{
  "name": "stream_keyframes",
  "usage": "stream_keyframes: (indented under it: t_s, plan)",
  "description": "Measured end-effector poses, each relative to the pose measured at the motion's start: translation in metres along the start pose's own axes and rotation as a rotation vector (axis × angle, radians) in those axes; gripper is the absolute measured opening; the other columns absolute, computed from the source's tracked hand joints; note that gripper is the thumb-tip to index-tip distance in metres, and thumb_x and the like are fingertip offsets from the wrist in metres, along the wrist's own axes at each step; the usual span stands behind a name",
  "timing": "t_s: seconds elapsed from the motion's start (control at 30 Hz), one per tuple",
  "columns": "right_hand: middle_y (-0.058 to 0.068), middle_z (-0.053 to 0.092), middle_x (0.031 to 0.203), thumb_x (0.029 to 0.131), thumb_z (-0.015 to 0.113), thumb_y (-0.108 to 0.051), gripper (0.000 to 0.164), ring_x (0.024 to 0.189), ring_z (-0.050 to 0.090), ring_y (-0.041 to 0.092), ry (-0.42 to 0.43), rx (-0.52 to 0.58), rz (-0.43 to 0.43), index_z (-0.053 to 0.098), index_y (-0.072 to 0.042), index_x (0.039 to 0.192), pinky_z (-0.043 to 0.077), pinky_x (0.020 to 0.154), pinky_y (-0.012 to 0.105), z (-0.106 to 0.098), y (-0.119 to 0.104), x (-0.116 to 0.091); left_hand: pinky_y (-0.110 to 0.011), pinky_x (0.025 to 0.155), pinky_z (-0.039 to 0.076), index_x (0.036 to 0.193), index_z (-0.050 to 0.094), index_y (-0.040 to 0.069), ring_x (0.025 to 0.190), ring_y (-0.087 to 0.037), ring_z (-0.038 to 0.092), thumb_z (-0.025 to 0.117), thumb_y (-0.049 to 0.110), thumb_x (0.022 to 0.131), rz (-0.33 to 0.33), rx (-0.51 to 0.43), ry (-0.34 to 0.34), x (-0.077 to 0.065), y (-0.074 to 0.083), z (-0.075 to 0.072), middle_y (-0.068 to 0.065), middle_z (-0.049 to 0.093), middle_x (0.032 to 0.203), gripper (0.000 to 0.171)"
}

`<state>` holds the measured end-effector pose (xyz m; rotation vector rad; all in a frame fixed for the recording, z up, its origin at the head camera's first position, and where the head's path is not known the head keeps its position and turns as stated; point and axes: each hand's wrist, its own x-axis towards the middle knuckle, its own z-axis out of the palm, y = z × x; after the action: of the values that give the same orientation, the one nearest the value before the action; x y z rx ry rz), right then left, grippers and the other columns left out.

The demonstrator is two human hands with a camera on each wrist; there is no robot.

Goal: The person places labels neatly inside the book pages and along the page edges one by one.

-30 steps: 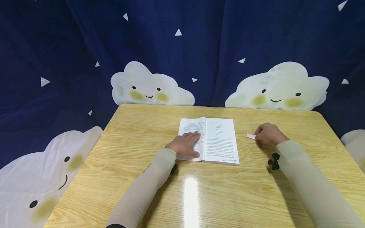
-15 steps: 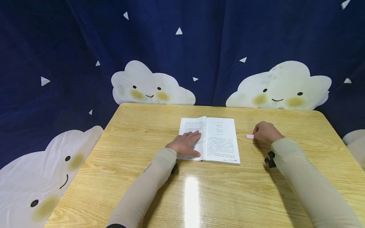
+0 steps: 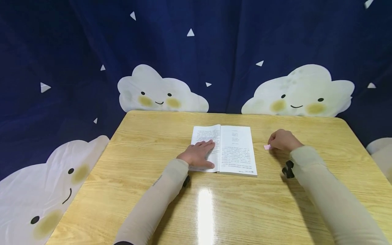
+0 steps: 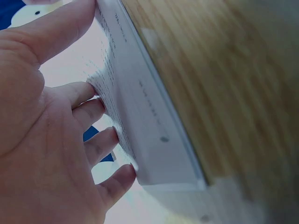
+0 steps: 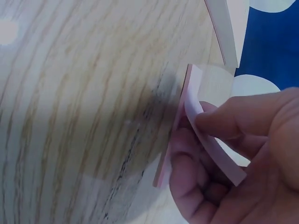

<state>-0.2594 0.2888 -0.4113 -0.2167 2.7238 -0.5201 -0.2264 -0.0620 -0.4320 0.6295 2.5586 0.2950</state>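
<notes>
An open book (image 3: pixel 238 149) lies on a light wooden table (image 3: pixel 156 136), its white pages covered with small dark print too fine to read. A person's left hand (image 3: pixel 199 156) rests across the left page of the book, covering its lower outer part; the fingers are straight and a little apart, and the thumb is spread well away from them, towards the book's centre fold. To the right of the book, near it but not touching it, is a small pink paper pad (image 3: pixel 266 147). The person's right hand (image 3: pixel 283 139), farther right of the book than most of the pad, has its fingers clamped on it: in the right wrist view the thumb presses a pale pink piece that bows away from a straighter strip, while the other fingers curl in against the pad. Whether the pad touches the table is hard to tell. Both arms, in beige sleeves (image 3: pixel 330 194), reach in from the near side of the book. Beyond the book, past the table's far edge, hangs a dark blue curtain (image 3: pixel 220 51) printed with white triangles and smiling white clouds (image 3: pixel 162 92).
</notes>
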Motion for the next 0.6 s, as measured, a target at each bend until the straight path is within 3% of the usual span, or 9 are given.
stream_keyframes:
  t_s: [0.17,0.43,0.6]
  plan:
    - [0.007,0.066,0.070,0.086,0.058,-0.010,0.017,0.063,0.054,0.016,-0.010,0.031,0.030,0.071,-0.001,0.082,0.041,0.059,0.027,0.0002,-0.0024,-0.0010,-0.052,0.124,0.018,0.161,0.015,0.027,0.157,-0.024,0.012,0.064,0.052,0.091,-0.003,0.015,0.005,0.0012,-0.0012,-0.0007,0.010,0.008,0.169,0.089]
    - [0.004,0.063,0.061,0.083,0.052,-0.007,0.020,0.058,0.053,0.015,0.012,-0.010,0.012,0.069,-0.002,0.074,0.042,0.060,0.029,0.0010,-0.0007,-0.0007,-0.051,0.125,0.017,0.161,0.016,0.027,0.157,-0.023,0.012,0.065,0.050,0.091,-0.005,0.001,0.005,-0.0017,0.0010,-0.0013,0.011,0.008,0.169,0.088]
    - [-0.003,0.050,0.049,0.083,0.051,-0.006,0.027,0.048,0.043,0.012,-0.012,0.031,0.053,0.059,-0.009,0.057,0.038,0.053,0.028,-0.0005,0.0043,0.0010,-0.050,0.125,0.017,0.161,0.017,0.027,0.157,-0.022,0.013,0.066,0.050,0.091,-0.010,-0.007,0.015,-0.0036,0.0014,-0.0011,0.011,0.009,0.169,0.088]
